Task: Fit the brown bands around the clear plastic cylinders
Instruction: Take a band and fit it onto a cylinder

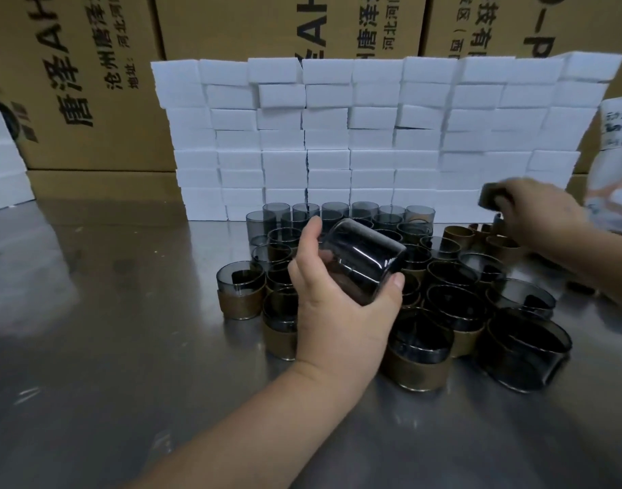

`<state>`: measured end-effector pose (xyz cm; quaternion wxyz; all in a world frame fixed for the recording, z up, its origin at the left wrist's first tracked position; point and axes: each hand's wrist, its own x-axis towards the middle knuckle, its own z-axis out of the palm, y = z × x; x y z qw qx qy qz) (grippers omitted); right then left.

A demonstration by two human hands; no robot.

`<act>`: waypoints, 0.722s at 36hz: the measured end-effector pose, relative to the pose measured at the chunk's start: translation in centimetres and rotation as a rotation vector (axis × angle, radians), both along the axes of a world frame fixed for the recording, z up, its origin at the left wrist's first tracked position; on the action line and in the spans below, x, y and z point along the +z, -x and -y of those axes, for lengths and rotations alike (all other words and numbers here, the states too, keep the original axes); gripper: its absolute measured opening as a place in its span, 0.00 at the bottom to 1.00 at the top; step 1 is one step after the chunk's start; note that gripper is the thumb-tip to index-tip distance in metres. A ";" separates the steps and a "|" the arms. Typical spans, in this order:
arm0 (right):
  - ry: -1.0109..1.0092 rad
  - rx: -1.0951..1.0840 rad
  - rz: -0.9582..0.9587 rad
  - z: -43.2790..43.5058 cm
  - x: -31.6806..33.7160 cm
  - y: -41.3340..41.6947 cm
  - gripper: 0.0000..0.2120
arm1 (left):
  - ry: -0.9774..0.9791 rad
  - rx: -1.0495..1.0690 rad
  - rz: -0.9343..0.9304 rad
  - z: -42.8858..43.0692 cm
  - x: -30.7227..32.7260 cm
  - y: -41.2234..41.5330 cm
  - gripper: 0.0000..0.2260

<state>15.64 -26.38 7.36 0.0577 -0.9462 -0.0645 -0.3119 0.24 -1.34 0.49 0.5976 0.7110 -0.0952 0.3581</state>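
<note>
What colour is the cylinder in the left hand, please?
The cylinder is smoky grey; head view.

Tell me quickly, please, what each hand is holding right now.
Left hand: holds a tilted cylinder.
Right hand: grips a dark band, blurred.

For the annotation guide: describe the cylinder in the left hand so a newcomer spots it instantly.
In front of the wall of white foam blocks, a cluster of smoky clear cylinders stands on the steel table. Over its left part, the left hand grips one cylinder. It alone is lifted and tipped sideways, with no brown band.
</note>
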 end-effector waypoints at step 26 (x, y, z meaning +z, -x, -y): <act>-0.807 0.669 -0.024 -12.9 -5.4 21.8 0.21 | 0.451 -0.400 -0.201 -1.3 1.3 3.6 0.21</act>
